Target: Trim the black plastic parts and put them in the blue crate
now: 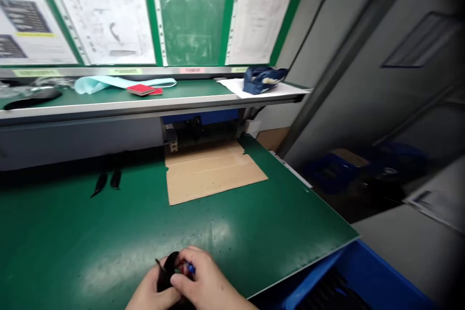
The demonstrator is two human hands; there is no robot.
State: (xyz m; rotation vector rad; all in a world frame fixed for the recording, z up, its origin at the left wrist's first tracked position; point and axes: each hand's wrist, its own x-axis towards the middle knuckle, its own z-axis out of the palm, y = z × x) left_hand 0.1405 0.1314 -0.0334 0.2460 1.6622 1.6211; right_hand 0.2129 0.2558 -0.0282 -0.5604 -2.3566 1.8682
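Note:
Close together at the bottom of the head view, both hands are over the green tabletop. My left hand point(150, 293) is closed around a black curved piece point(165, 276) with a pointed tip. My right hand point(209, 278) meets it from the right, fingers bent around a small red and blue object point(189, 268). Its kind cannot be made out, since the fingers cover most of it. The lower end of the black piece is hidden by the hands. Two small black pointed pieces point(100, 184) lie farther back on the left of the table.
A flat cardboard sheet point(214, 177) lies at the back of the green table point(254, 237). Above it, a shelf point(203, 101) holds a light blue strap, red pads and a dark blue cloth item point(263, 80). Below the right edge is a blue bin point(381, 276) with black pieces.

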